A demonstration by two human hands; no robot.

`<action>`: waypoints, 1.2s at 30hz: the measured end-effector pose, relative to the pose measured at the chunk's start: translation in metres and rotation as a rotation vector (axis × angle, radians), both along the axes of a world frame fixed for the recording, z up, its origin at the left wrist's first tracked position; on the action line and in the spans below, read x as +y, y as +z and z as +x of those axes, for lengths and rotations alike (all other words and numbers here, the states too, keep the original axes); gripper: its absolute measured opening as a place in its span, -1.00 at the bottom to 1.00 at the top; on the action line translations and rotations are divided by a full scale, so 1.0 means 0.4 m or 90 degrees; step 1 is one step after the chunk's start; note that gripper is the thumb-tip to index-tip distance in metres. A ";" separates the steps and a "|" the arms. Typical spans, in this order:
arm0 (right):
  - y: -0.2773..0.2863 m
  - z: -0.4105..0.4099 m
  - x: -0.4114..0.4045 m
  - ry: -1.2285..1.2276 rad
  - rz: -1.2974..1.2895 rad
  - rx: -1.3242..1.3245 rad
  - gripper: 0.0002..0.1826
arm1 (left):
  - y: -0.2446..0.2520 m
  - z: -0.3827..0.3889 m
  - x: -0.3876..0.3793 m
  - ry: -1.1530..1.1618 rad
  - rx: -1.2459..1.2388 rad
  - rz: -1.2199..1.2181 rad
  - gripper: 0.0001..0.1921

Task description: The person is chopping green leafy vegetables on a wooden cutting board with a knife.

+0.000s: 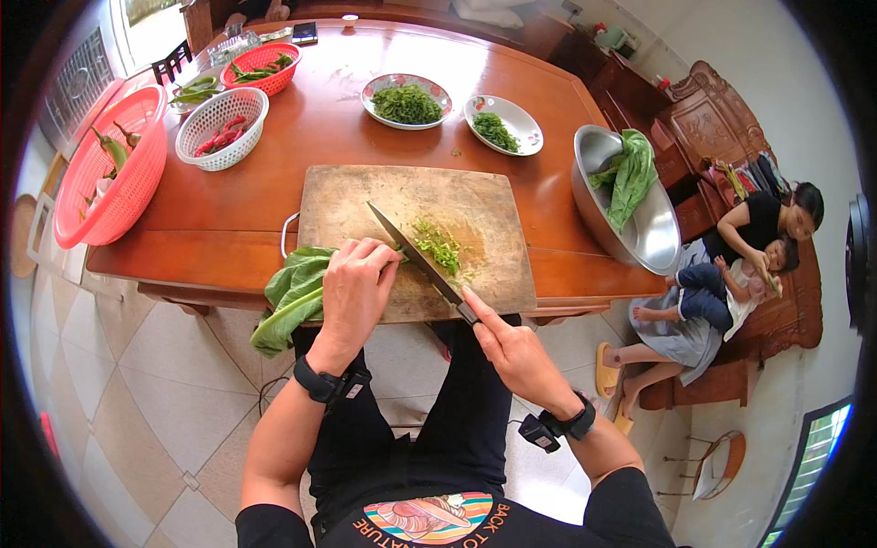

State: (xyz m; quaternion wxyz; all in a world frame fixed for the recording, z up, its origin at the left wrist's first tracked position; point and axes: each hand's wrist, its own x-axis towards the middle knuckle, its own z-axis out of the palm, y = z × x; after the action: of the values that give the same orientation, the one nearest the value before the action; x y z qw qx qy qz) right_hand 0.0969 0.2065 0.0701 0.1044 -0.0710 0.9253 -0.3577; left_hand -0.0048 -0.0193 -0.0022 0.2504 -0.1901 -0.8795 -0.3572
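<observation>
My left hand presses a bunch of leafy greens against the left front of a wooden cutting board. The leaves hang past the board's front left corner, and the stem ends lie under my fingers. In my right hand is the handle of a kitchen knife. Its blade slants across the board, tip pointing away to the left, close beside my left fingertips. A small heap of chopped green stems lies just right of the blade.
Beyond the board stand two plates of chopped greens. A steel basin with a leafy green sits at the table's right edge. Leftward are a pink basket, a white basket of red chillies and a red basket. Two people sit at right.
</observation>
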 end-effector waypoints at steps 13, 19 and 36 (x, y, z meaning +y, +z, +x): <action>0.010 0.005 0.004 -0.038 -0.010 -0.038 -0.43 | 0.002 0.001 -0.003 0.009 0.000 -0.009 -0.95; -0.010 -0.006 0.026 -0.052 -0.023 -0.008 -0.44 | 0.000 -0.001 0.000 0.001 0.000 -0.002 -0.95; -0.015 -0.030 0.029 -0.054 -0.075 0.002 -0.45 | 0.001 0.000 -0.003 -0.001 -0.017 -0.012 -0.95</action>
State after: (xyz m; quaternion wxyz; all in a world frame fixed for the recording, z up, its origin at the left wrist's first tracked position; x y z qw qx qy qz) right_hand 0.0848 0.2181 0.0642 0.0832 -0.0385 0.9050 -0.4153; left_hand -0.0048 -0.0204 -0.0020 0.2365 -0.1884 -0.8861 -0.3512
